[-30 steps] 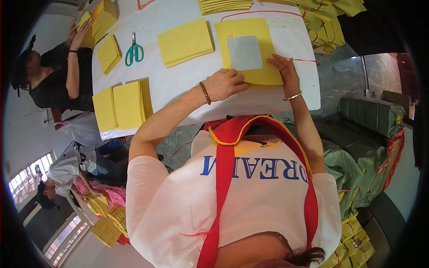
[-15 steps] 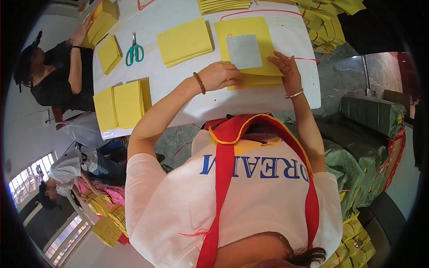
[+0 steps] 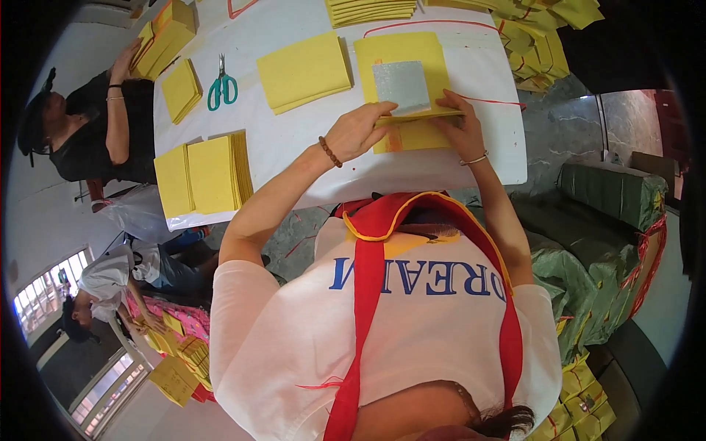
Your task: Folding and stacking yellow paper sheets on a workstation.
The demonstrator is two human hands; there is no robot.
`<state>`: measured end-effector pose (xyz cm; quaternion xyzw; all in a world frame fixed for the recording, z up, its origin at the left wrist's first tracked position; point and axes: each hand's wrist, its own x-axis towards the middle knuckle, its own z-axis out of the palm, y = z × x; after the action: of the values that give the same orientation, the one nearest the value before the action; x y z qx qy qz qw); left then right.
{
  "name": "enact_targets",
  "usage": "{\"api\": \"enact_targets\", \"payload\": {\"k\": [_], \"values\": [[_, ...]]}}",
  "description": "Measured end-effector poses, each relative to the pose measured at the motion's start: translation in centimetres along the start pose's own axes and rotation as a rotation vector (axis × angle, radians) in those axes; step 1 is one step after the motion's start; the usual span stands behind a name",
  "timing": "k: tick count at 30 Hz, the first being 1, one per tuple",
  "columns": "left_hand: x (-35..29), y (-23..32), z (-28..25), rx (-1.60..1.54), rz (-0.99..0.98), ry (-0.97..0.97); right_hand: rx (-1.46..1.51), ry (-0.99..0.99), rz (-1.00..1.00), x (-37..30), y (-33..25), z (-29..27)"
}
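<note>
A sheet of yellow paper (image 3: 434,55) with a silver square (image 3: 401,82) on it lies in front of me on the table. Its near edge is raised and bent between my hands. My left hand (image 3: 359,132) pinches that edge at its left end, thumb below and fingers above. At the right end my right hand (image 3: 462,128) grips the same edge, thumb underneath. More yellow paper with an orange patch (image 3: 393,138) shows beneath the raised edge. Left of the sheet lies a folded pile of yellow paper (image 3: 304,73).
Green-handled scissors (image 3: 222,90) lie left on the white table (image 3: 294,165). Yellow paper stacks (image 3: 213,173) sit at the near left. A red cord (image 3: 434,22) runs behind the sheet. Bundles (image 3: 526,44) fill the far right corner. A person in black (image 3: 110,132) handles a bundle at left.
The sheet's near edge has risen and bent upward. My right hand has moved in from the side and closed on it; my left fingers have shifted onto the same edge.
</note>
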<state>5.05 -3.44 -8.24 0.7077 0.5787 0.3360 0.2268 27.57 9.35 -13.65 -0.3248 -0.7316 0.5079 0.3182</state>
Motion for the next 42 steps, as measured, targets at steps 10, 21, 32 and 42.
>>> {"api": "enact_targets", "payload": {"k": [10, 21, 32, 42], "values": [[-0.4, -2.8, 1.0, 0.276, 0.201, 0.169, -0.098, -0.024, -0.119, 0.5, -0.7, -0.5], [-4.0, 0.8, 1.0, 0.223, 0.188, 0.09, -0.543, -0.398, -0.481, -2.3, -3.9, -3.7], [0.8, -2.1, 2.0, -0.145, -0.593, 0.303, -0.13, 0.115, 0.08, 1.0, -4.0, 0.0], [1.8, -4.5, 2.2, -0.228, -0.806, 0.218, -0.319, 0.009, 0.243, 2.2, -3.8, 0.1]]}}
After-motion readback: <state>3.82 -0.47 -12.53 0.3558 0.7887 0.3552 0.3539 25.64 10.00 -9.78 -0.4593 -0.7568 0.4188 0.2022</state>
